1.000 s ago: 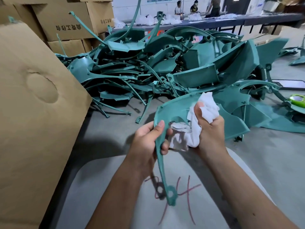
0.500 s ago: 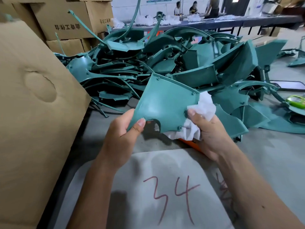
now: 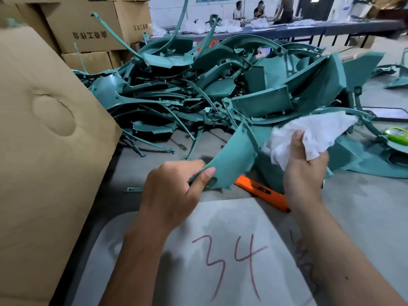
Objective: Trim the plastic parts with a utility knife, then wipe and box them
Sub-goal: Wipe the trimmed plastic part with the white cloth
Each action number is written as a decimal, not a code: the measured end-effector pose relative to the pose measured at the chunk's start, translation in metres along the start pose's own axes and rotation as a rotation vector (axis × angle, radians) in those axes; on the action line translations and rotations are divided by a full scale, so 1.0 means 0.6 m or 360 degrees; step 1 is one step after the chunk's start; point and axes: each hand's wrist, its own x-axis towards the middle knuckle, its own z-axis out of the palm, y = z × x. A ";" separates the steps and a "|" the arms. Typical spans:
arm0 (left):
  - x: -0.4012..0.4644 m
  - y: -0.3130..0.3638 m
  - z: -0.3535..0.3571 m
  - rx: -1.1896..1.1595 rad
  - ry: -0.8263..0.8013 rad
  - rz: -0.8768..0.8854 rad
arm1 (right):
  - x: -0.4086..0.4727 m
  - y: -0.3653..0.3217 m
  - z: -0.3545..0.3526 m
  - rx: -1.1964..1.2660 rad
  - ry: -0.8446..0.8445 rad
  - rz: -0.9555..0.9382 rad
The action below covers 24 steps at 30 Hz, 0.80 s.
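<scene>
Left hand (image 3: 174,191) pinches the lower corner of a green plastic part (image 3: 236,157) between thumb and curled fingers, holding it tilted above the grey table (image 3: 371,208), its broad face turned toward the person. Right hand (image 3: 304,173), just right of the part, grips a bunched white cloth (image 3: 309,133); the thumb lies over the cloth and the fingers curl round it from beneath. The cloth sits against the upper right edge of the held part, though whether it actually touches the plastic cannot be told.

Below and between the two hands, an orange utility knife (image 3: 262,191) lies flat on the table, its far end hidden behind the held part and its near end beside the right wrist. Beyond both hands rises a tangled heap of green plastic parts (image 3: 198,89). To the left of the left hand stands a large cardboard box (image 3: 44,151), its flap angled toward the table. Beneath the forearms lies a pale board (image 3: 198,261) marked "34" in red. Stacked cartons (image 3: 88,29) stand beyond the heap, at far left.
</scene>
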 end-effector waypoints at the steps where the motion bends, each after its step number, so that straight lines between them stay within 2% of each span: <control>1: -0.001 0.005 0.004 0.0015 -0.0048 0.0012 | -0.006 0.001 0.002 -0.0033 -0.0191 -0.0101; 4: -0.003 0.018 0.008 -0.0066 -0.0052 0.0105 | -0.017 0.004 0.017 -0.0226 -0.0704 -0.0401; 9: -0.001 0.004 -0.010 0.0017 0.0111 0.0188 | -0.003 0.005 0.010 -0.0448 -0.0843 -0.0531; 11: 0.001 0.001 -0.007 0.0014 0.0169 0.0168 | -0.005 0.010 0.012 -0.0400 -0.0768 -0.0492; 14: 0.000 -0.008 -0.011 -0.0135 0.0390 0.0004 | -0.001 0.007 0.009 0.0012 -0.0330 -0.0013; 16: 0.003 -0.007 -0.021 -0.0500 0.0657 -0.0210 | 0.002 0.008 -0.002 -0.0142 -0.0143 0.0073; 17: 0.008 0.000 -0.027 -0.0751 0.0792 -0.0327 | 0.001 0.012 -0.006 -0.0333 -0.0171 -0.0013; 18: 0.015 0.008 -0.036 -0.0983 0.0925 -0.0426 | -0.006 0.010 0.000 -0.0533 -0.0311 -0.0149; 20: 0.029 0.022 -0.058 -0.1323 0.1084 -0.0564 | -0.032 0.001 0.018 -0.0949 -0.0804 -0.0418; 22: 0.042 0.034 -0.082 -0.1486 0.1141 -0.0644 | -0.053 -0.011 0.028 -0.1269 -0.1190 -0.0479; 24: 0.048 0.043 -0.118 -0.1465 0.1204 -0.0613 | -0.066 -0.033 0.036 -0.1186 -0.1271 -0.0418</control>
